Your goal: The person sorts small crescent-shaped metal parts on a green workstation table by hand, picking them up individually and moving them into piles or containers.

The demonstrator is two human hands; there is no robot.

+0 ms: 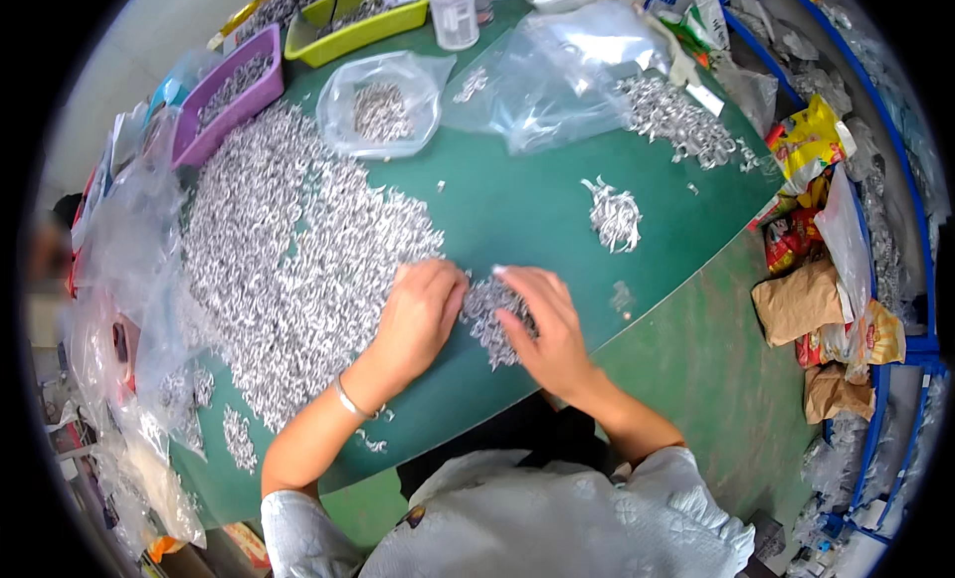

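My left hand [426,301] is at the right edge of a broad heap of small silvery curved metal pieces [308,240]. Its fingers are curled together, and what they hold, if anything, is hidden. A bracelet [350,397] circles that wrist. My right hand [549,329] rests over a smaller, darker pile of little metal pieces [489,319], with thumb and forefinger spread apart at the pile's right side. Between the two hands this pile shows on the green tabletop [517,210]. Farther right lies a small cluster of longer silvery pieces [615,216].
A purple bin [194,130] and a yellow-green bin [358,43] hold metal parts at the far left. Behind the heap sit a plastic-lined bowl [333,105], a white tub [455,16] and a clear plastic bag [557,76]. Blue shelving [910,349] stands at right.
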